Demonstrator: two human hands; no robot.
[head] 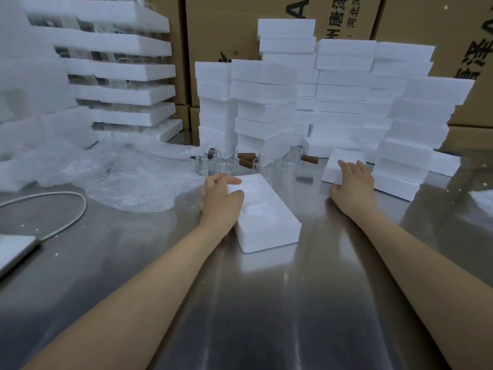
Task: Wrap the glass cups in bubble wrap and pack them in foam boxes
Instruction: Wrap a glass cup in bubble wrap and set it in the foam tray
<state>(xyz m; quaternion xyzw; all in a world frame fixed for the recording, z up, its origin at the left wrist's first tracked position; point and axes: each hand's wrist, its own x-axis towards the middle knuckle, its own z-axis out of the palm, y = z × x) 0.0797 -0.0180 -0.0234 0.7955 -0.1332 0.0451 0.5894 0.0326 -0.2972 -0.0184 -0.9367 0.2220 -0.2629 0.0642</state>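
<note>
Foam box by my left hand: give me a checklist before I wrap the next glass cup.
1. Foam box on the table, recess up: ok.
2. Left hand grip on its far corner: ok.
3. Right hand free: not ok, it rests on a second foam piece.
4. Glass cups upright behind the box: ok.
5. Bubble wrap lying at left: ok.
6. Recess empty: cannot tell, glare.

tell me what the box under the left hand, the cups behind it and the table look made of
Foam box: matte white with a grainy surface and soft, slightly crumbly edges, probably expanded polystyrene. Cups: clear and glossy with see-through walls, likely glass. Table: grey with a brushed sheen and blurred reflections of the arms and boxes, apparently stainless steel.
</note>
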